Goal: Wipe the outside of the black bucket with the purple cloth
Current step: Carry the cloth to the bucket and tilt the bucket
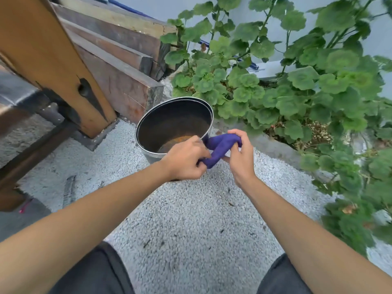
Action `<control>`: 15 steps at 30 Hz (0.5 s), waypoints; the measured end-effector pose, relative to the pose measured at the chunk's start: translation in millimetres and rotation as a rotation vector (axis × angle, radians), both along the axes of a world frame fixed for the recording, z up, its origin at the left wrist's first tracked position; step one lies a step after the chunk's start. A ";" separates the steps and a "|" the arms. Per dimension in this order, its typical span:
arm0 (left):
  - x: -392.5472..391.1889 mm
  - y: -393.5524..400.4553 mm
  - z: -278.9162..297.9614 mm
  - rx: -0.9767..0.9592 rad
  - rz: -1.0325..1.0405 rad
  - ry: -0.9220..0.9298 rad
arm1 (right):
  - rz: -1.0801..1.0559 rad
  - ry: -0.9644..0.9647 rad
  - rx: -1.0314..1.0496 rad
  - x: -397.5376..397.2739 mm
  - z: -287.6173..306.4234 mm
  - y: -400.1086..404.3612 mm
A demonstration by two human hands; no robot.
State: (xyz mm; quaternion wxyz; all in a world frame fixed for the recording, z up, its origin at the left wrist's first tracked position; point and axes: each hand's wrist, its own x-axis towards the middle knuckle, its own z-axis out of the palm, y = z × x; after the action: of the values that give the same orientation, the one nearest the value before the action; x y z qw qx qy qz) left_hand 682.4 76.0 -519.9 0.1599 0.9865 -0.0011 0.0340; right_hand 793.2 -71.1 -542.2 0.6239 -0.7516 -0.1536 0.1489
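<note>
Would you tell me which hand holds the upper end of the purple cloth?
The right hand grips the purple cloth at its upper end; the left hand pinches the lower end.

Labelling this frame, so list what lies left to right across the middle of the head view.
Orange wooden post → dark timber beams → black bucket → left hand → purple cloth → right hand → green leafy plants.

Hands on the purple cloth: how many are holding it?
2. The left hand grips the purple cloth's lower end; the right hand grips its upper end, beside the black bucket.
</note>
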 end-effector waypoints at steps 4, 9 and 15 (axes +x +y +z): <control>6.9 10.2 -22.3 0.233 -0.011 -0.165 | 0.008 -0.012 0.018 2.3 -12.0 11.2; 11.0 14.9 -31.9 0.259 0.225 0.066 | -0.078 -0.005 0.031 0.9 -7.4 6.7; 10.1 1.5 -7.2 0.139 0.327 0.183 | -0.069 -0.024 0.028 1.6 9.0 -2.2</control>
State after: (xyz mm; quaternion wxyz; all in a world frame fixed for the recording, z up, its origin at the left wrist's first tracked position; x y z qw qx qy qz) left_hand 692.5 77.4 -527.1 0.0831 0.9812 0.1714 -0.0304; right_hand 794.8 -73.3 -533.2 0.6373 -0.7493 -0.1373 0.1161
